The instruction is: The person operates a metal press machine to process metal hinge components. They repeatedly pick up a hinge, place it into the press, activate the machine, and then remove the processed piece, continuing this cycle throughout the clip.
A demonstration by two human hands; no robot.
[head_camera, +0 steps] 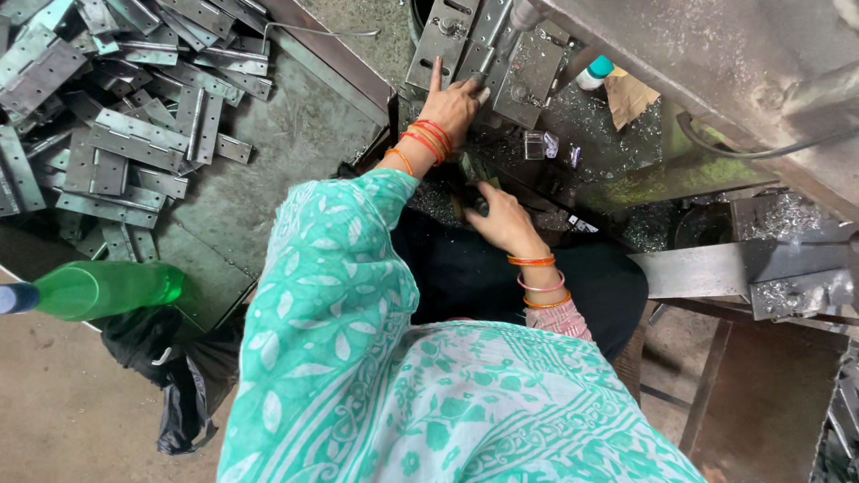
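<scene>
Two hands of yours are at the machine bed in front of you. Your left hand point(455, 105) lies flat on a grey metal hinge plate point(472, 64) under the machine head, with the index finger stretched straight up along the plate and the other fingers spread, so it presses the plate and does not close around it. Your right hand point(501, 217) is lower, at the edge of the bed point(626, 183), which is covered with metal chips; its fingers curl around a small dark part, but you cannot tell what this part is. Both wrists carry orange and red bangles point(428, 139). To your left, well apart from the hands, a big pile of grey hinges point(116, 116) lies on a metal tray. Near it a green plastic bottle point(103, 289) lies on its side, just above a black bag point(174, 376) on the floor.
</scene>
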